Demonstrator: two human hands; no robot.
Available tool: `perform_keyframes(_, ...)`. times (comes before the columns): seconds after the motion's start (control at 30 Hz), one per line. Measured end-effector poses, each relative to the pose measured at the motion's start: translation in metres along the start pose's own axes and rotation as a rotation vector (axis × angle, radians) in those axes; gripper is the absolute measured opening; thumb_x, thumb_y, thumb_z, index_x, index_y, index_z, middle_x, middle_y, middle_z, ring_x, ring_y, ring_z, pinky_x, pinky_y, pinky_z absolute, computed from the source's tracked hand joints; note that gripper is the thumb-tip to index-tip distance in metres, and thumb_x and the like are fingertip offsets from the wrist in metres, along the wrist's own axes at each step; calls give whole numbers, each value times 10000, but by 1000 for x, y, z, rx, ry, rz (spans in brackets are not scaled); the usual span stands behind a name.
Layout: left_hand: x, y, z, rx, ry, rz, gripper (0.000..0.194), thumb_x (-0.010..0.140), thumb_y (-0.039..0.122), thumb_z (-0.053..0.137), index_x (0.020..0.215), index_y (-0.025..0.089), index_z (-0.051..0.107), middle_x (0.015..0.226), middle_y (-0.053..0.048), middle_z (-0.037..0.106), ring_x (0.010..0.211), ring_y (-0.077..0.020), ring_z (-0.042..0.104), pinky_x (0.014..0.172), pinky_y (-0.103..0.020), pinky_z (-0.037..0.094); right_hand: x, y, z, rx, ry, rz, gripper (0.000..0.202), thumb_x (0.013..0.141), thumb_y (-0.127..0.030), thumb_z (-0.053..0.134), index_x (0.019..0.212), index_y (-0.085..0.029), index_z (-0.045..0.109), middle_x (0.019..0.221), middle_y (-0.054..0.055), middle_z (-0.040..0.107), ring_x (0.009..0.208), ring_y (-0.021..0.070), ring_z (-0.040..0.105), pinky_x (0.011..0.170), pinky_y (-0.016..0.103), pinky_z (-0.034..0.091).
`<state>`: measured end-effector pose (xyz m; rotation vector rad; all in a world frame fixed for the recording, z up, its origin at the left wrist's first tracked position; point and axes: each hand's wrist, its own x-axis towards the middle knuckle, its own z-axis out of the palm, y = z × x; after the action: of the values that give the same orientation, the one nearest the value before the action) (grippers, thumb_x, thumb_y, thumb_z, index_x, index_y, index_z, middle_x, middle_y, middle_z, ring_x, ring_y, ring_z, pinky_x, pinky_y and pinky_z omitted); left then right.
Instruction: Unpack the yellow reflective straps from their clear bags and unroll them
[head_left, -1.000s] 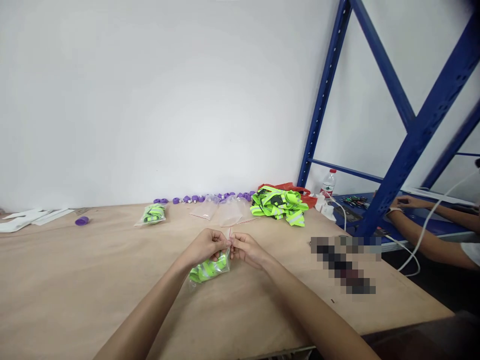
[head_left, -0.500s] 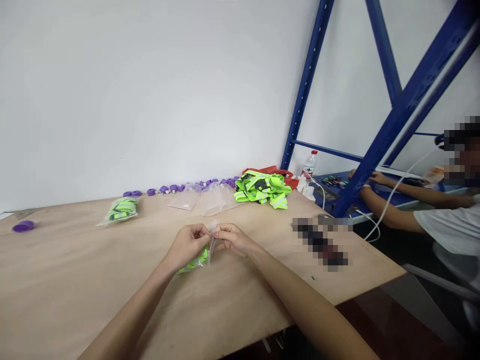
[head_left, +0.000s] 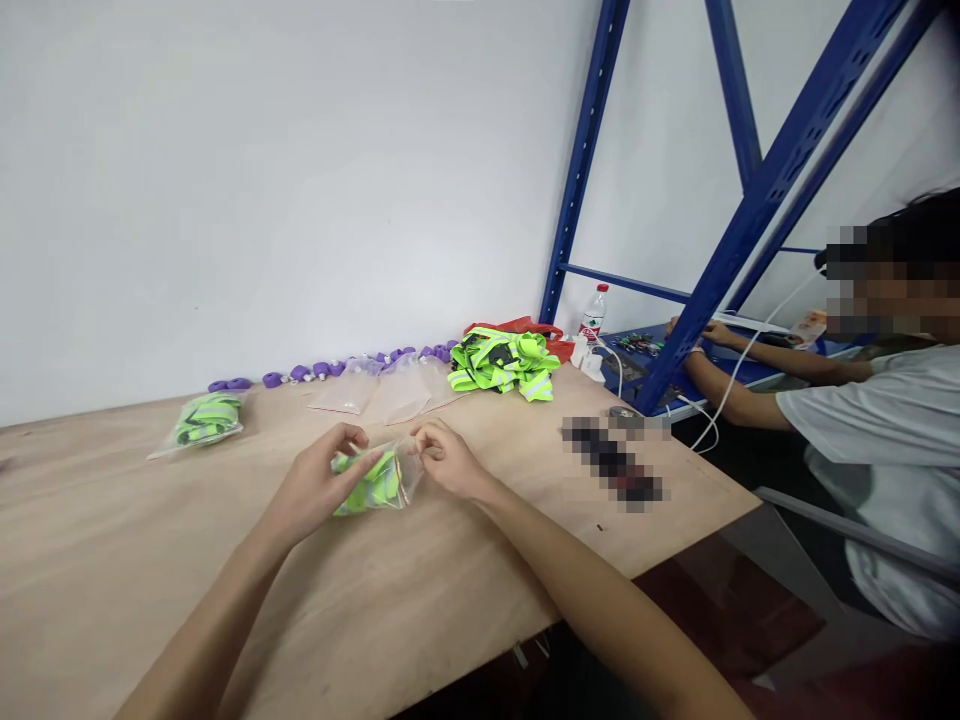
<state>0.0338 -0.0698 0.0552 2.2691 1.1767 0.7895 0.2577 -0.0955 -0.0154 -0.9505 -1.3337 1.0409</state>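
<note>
Head view: left hand (head_left: 315, 485) and right hand (head_left: 444, 462) pinch opposite ends of a clear bag of neon straps (head_left: 371, 484) between them, low over the desk (head_left: 112, 560).

Neon yellow-green fabric with grey reflective stripes is seen in the clear bag (head_left: 371, 488), in a second bag (head_left: 201, 420) and in the loose pile (head_left: 504, 362). Purple caps (head_left: 300, 373) are lined along the white wall (head_left: 300, 180). The table (head_left: 112, 560) is pale tan wood, the rack (head_left: 750, 200) deep blue.
</note>
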Motion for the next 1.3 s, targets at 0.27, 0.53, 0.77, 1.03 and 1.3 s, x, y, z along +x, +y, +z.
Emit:
perform_keyframes(0.27,-5,-44,2,139,-294,95,759,747,583,731,1402,268,513,1400,-129,586,1264,-383,549,1004,-453,465,-6,-5,-3,-399,-293,-155,370,714,-294,833,1074,-244,766,1563,88,403,1468,302,329,1158,444,322)
perform_keyframes(0.53,-5,-43,-7,-6,-342,43,726,783,574,734,1388,260,482,1376,-105,609,1202,-354,606,965,-423,515,-9,-9,13,-663,-330,-220,438,730,-291,826,1154,-228,732,1538,107,466,1404,293,434,1168,425,313)
perform_keyframes(0.77,-5,-67,-24,-471,-193,-90,760,794,563,734,1434,259,458,1479,-125,536,1320,-339,540,1027,-466,516,-6,7,7,-26,-70,110,423,748,-559,737,861,-152,760,853,53,730,850,245,685,772,370,556)
perform_keyframes(1.03,-2,-77,-25,-513,-151,-174,432,766,587,737,851,164,728,807,-55,716,747,-201,658,707,-312,546,-8,9,8,267,-62,256,469,694,-593,802,865,-158,764,892,88,761,822,236,709,734,375,587)
perform_keyframes(1.3,8,-97,-67,-361,159,-263,528,795,698,593,849,175,631,819,-53,676,652,-169,621,598,-292,535,-3,2,-2,408,104,286,459,728,-524,782,1027,-178,744,992,81,765,833,232,703,646,338,592)
